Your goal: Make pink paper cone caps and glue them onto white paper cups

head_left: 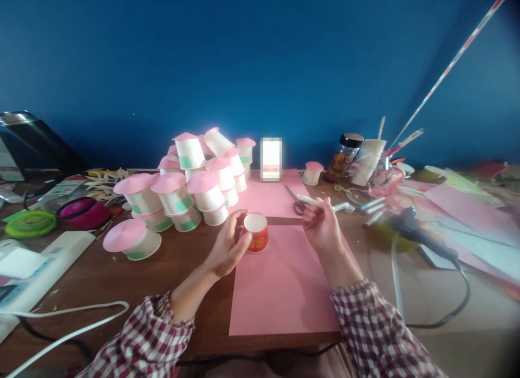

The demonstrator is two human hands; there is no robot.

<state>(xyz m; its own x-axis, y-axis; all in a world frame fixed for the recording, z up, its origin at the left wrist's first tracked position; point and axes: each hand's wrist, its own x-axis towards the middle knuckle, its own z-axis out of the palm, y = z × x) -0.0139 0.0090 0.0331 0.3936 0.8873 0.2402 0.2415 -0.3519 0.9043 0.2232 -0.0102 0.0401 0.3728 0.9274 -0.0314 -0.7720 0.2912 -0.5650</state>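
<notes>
L hand (pixel 227 247) curls round the L side of a small red paper cup w/ yellow lettering (pixel 257 240), thumb in front, fingers behind; cup's upright, mouth up, at upper L corner of a pink rectangular paper sheet (pixel 280 286), can't tell if lifted. R hand (pixel 323 226) pinches a slim white pen-like stick (pixel 311 200) btwn thumb & fingers, apart from the cup, just beside dark-handled metal scissors (pixel 299 208) on a 2nd pink sheet (pixel 264 197) behind. L side of brown wooden table (pixel 211 313): pile of white paper cups w/ pink conical tops & green patches (pixel 207 199); similar single cup (pixel 312 175) at back, near brown glass jar w/ dark lid (pixel 344 162). R: dark pistol-shaped glue gun (pixel 422 237), a bit blurred. Far L: white plastic power strip (pixel 63 257).
</notes>
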